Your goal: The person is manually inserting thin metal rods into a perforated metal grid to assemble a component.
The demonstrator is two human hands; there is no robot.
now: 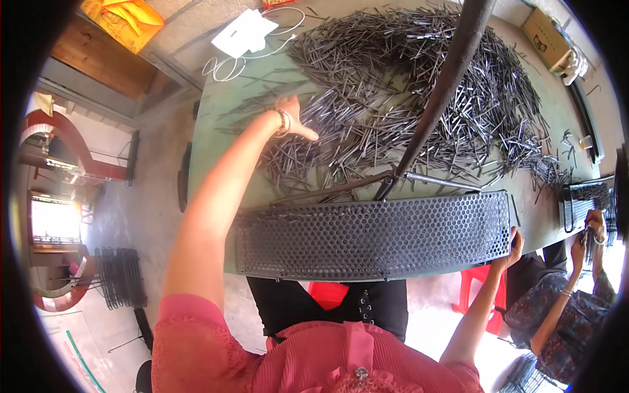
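Observation:
My left hand (289, 119) reaches over the green table, palm down at the left edge of a big pile of thin dark rods (393, 98). Its thumb sticks out from the other fingers, and I see nothing held in it. Rods beside it look smeared by motion. A long dark perforated metal panel (373, 239) with round holes lies along the near table edge, in front of my body. At its right end, my right hand (515, 246) is closed around the edge, some fingers hidden behind it.
A dark metal bar (442, 92) rises across the pile from a frame behind the panel. White devices with cables (244, 34) lie at the far left, a cardboard box (548, 40) at the far right. A co-worker's hands (593, 229) hold a rack of rods at right. A red stool (473, 288) stands below.

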